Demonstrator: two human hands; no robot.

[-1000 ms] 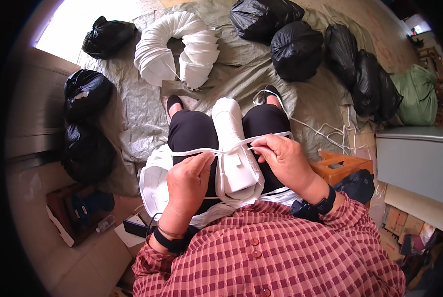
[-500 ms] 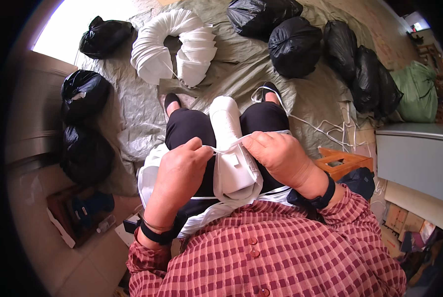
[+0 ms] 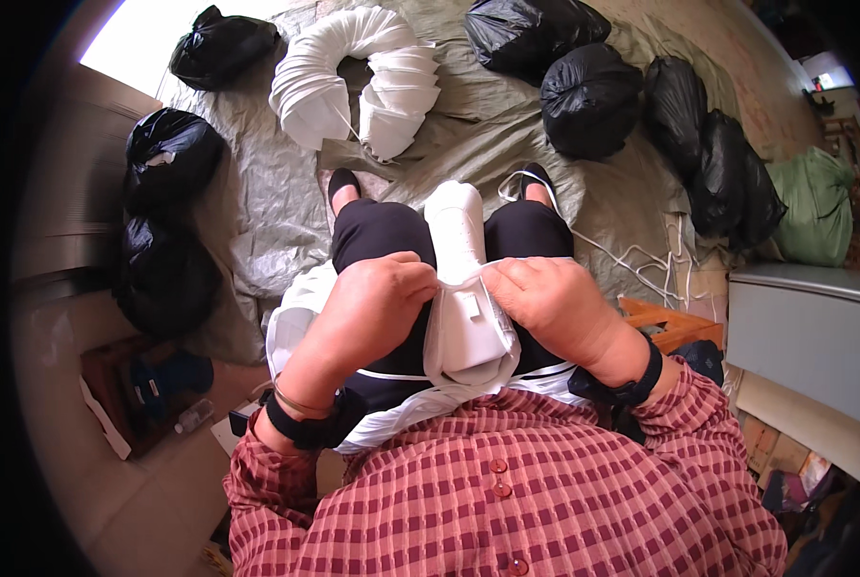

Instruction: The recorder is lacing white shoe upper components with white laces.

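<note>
A long white bundle [image 3: 470, 338] of what looks like nested or folded sheets lies between my knees, its far end rounded. Around it, near its middle, runs a thin white cord [image 3: 461, 285]. My left hand [image 3: 377, 300] pinches the cord just left of the bundle, fingers closed. On the other side my right hand [image 3: 553, 296] is closed on the cord too, its thumb side close against the bundle. Whether the cord is knotted cannot be made out. More white material [image 3: 295, 322] rests on my lap beside my left forearm.
A curved stack of white pieces [image 3: 307, 60] lies ahead on a grey-green tarp [image 3: 271, 216]. Black plastic bags [image 3: 591, 101] stand around it, with a green sack [image 3: 812, 207] at right. White cord [image 3: 632, 258] trails from my right foot past an orange wooden stool [image 3: 675, 329].
My hands have come closer together over the bundle, leaving a shorter span of cord between them. The whole view has shifted slightly; the bags and the curved stack stay in place.
</note>
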